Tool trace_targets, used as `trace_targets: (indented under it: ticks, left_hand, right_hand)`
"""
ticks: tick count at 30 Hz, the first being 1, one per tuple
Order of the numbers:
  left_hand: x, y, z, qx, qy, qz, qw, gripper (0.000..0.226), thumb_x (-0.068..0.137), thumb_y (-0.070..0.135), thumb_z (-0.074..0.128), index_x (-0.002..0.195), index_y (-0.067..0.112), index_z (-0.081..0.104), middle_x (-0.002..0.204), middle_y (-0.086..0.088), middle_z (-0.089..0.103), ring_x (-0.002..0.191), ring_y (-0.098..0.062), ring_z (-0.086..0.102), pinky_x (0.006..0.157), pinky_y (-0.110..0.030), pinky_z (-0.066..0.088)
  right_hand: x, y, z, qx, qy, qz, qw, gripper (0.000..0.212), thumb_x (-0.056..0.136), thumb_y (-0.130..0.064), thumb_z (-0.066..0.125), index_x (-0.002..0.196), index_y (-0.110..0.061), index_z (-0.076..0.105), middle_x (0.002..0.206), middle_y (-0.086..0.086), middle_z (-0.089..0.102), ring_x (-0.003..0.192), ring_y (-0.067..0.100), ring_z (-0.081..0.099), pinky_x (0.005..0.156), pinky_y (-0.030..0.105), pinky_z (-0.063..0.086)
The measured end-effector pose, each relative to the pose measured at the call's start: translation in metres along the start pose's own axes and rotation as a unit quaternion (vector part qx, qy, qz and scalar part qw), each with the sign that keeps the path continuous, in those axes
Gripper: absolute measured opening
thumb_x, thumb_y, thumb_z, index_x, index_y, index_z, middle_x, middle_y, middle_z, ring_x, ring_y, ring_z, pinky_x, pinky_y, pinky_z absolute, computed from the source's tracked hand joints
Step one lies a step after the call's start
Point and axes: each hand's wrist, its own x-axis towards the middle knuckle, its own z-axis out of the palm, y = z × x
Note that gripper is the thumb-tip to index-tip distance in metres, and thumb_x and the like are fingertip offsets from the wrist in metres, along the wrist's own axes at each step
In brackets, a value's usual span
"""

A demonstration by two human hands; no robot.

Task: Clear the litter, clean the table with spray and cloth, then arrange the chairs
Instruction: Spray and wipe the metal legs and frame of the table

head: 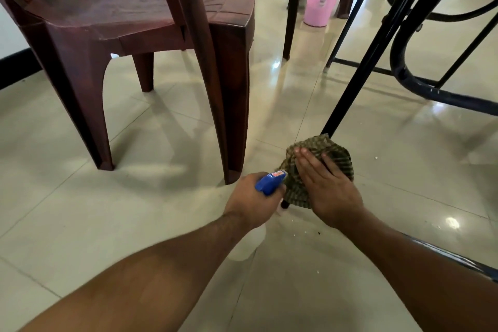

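left hand (252, 201) grips spray bottle (269, 183) | right hand (327, 187) flat on cloth (318, 167), near table leg (358, 83) | crumbs remain on floor | chair (129, 16) far left, unarranged

No wording can be read anywhere in the view. A small round sticker sits on the side of the pink bucket (322, 0) standing on the floor behind the chairs, its print too small to make out. An orange-and-white label tops the blue spray head (270, 182) in the left hand (252, 201), its lettering blurred.
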Motion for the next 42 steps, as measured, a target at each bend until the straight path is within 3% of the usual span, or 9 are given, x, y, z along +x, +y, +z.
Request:
trace_targets:
  ticks: [7, 11, 18, 21, 24, 28, 30, 39, 42]
  left_hand:
    - [-0.014, -0.008, -0.005, 0.039, 0.004, -0.007, 0.999, 0.025, 0.092, 0.032, 0.072, 0.079, 0.039, 0.051, 0.077, 0.01, 0.059, 0.076, -0.014, 0.058, 0.073, -0.024, 0.051]
    - [-0.014, -0.011, -0.009, 0.036, -0.007, -0.014, 0.999, 0.022, 0.092, 0.031, 0.072, 0.082, 0.038, 0.054, 0.077, 0.011, 0.059, 0.073, -0.01, 0.057, 0.066, -0.015, 0.046]
    - [-0.01, -0.007, -0.005, 0.039, -0.002, -0.014, 0.999, 0.017, 0.094, 0.033, 0.071, 0.097, 0.034, 0.054, 0.08, 0.012, 0.058, 0.08, -0.013, 0.059, 0.078, -0.024, 0.048]
    - [-0.004, -0.001, -0.003, 0.026, -0.009, -0.008, 1.0, 0.02, 0.093, 0.034, 0.071, 0.105, 0.031, 0.056, 0.086, 0.01, 0.061, 0.084, -0.015, 0.062, 0.083, -0.025, 0.051]
    - [-0.002, -0.005, 0.004, 0.028, -0.017, -0.003, 0.999, 0.016, 0.094, 0.032, 0.071, 0.093, 0.036, 0.055, 0.083, 0.009, 0.062, 0.081, -0.015, 0.062, 0.081, -0.024, 0.05]
    - [0.005, -0.014, 0.023, 0.043, -0.045, 0.019, 0.998, 0.01, 0.093, 0.032, 0.07, 0.088, 0.028, 0.063, 0.066, 0.007, 0.057, 0.064, -0.012, 0.053, 0.065, -0.024, 0.047]
    - [0.009, -0.017, 0.036, 0.046, -0.065, 0.027, 0.996, 0.015, 0.091, 0.032, 0.07, 0.079, 0.027, 0.063, 0.06, 0.007, 0.055, 0.058, -0.012, 0.049, 0.059, -0.025, 0.045]
    - [0.003, 0.014, 0.16, 0.056, -0.181, 0.082, 0.978, 0.03, 0.078, 0.049, 0.064, 0.066, 0.023, 0.056, 0.053, 0.011, 0.045, 0.051, -0.013, 0.04, 0.055, -0.028, 0.04]
    - [-0.01, 0.039, 0.204, 0.051, -0.223, 0.123, 0.966, 0.036, 0.086, 0.038, 0.069, 0.058, 0.027, 0.05, 0.05, 0.011, 0.041, 0.049, -0.011, 0.035, 0.052, -0.024, 0.034]
  right_hand:
    - [-0.026, -0.043, 0.024, 0.064, -0.115, -0.101, 0.986, 0.059, 0.088, -0.041, 0.061, 0.141, -0.015, 0.057, 0.141, 0.006, 0.06, 0.133, 0.023, 0.053, 0.12, 0.032, 0.02]
    - [-0.02, -0.025, 0.01, 0.058, -0.008, 0.034, 0.998, 0.067, 0.092, -0.032, 0.035, 0.154, -0.005, 0.032, 0.16, 0.012, 0.033, 0.149, 0.026, 0.029, 0.123, 0.04, 0.01]
    - [-0.02, -0.073, 0.024, 0.163, -0.249, -0.045, 0.954, 0.064, 0.099, -0.025, 0.042, 0.159, -0.018, 0.02, 0.166, 0.001, 0.015, 0.154, 0.027, 0.01, 0.126, 0.043, 0.001]
    - [-0.008, -0.089, 0.007, 0.424, -0.281, 0.123, 0.852, 0.026, 0.101, -0.026, 0.047, 0.126, -0.033, 0.053, 0.125, -0.004, 0.058, 0.12, 0.021, 0.053, 0.112, 0.041, 0.04]
    - [-0.024, -0.099, -0.006, 0.614, -0.23, 0.278, 0.702, 0.013, 0.106, -0.029, 0.045, 0.113, -0.029, 0.057, 0.107, -0.008, 0.065, 0.099, 0.01, 0.063, 0.094, 0.034, 0.053]
    - [-0.066, -0.086, -0.018, 0.76, -0.126, 0.517, 0.373, 0.026, 0.105, -0.028, 0.049, 0.12, -0.01, 0.06, 0.104, 0.015, 0.075, 0.096, 0.032, 0.072, 0.079, 0.045, 0.058]
    - [-0.089, -0.066, -0.027, 0.772, -0.11, 0.557, 0.287, 0.029, 0.102, -0.031, 0.053, 0.116, -0.007, 0.063, 0.099, 0.019, 0.076, 0.09, 0.037, 0.073, 0.074, 0.047, 0.058]
    - [-0.203, 0.045, -0.079, 0.781, 0.127, 0.566, 0.23, 0.04, 0.08, -0.013, 0.063, 0.118, -0.001, 0.066, 0.109, 0.02, 0.073, 0.088, 0.031, 0.074, 0.071, 0.042, 0.063]
    - [-0.237, 0.067, -0.084, 0.751, 0.154, 0.591, 0.251, 0.054, 0.077, -0.019, 0.074, 0.128, -0.006, 0.065, 0.121, 0.017, 0.07, 0.103, 0.032, 0.071, 0.095, 0.05, 0.055]
